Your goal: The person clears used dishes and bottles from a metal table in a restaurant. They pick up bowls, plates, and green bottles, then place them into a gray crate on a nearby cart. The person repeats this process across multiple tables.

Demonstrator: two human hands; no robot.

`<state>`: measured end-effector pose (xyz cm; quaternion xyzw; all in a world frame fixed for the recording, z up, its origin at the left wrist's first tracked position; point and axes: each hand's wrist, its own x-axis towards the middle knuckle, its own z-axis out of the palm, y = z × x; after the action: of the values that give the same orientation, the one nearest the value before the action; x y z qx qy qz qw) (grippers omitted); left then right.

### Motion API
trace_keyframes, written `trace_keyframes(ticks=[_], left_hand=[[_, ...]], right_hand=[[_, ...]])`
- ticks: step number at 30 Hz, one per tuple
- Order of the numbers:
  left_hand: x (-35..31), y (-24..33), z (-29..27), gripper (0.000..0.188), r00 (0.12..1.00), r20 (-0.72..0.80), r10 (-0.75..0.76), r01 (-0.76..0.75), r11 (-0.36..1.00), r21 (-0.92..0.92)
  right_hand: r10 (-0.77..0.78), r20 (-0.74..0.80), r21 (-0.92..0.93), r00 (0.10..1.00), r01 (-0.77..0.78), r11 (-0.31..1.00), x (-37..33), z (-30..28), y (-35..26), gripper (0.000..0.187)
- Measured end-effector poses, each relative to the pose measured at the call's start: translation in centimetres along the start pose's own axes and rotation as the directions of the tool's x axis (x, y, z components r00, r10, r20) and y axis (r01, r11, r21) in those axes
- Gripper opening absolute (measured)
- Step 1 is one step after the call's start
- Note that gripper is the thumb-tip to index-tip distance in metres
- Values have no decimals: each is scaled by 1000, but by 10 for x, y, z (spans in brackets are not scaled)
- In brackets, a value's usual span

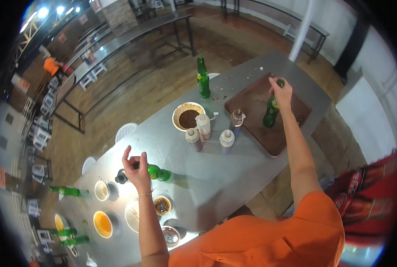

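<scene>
My right hand [282, 92] is closed round the neck of a green glass bottle [271, 112], holding it upright over the brown tray [247, 95] at the right end of the metal table. My left hand [137, 171] hovers over the table's middle left, its index finger and thumb spread apart. Right beside it is another green bottle [159, 172], its neck end partly hidden by the hand. A black-topped object [121, 176] shows on the hand's other side. One more green bottle [203, 79] stands at the table's far edge.
Squeeze bottles [227, 139] cluster beside a white bowl of brown sauce [179, 123]. Nearer left are a bowl of orange sauce [103, 224], cups of dark sauce [163, 205] and several green bottles [69, 191]. White stools [126, 131] stand beyond the table. Far off, a person in orange [51, 66] bends over.
</scene>
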<state>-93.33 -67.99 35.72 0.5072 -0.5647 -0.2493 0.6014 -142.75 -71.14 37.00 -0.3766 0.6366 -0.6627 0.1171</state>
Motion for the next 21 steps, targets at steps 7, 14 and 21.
trace_keyframes(ticks=[7,14,21], left_hand=[[-2,12,18,38,975,-214,-57,87,987,134],[-10,8,13,37,944,-313,-104,194,942,274],[-15,4,23,34,941,-323,-106,175,965,195]], right_hand=[[-82,563,-47,823,132,990,84,151,1,70],[-10,746,-85,666,110,990,75,230,8,52],[11,717,-31,697,17,999,96,254,34,51]])
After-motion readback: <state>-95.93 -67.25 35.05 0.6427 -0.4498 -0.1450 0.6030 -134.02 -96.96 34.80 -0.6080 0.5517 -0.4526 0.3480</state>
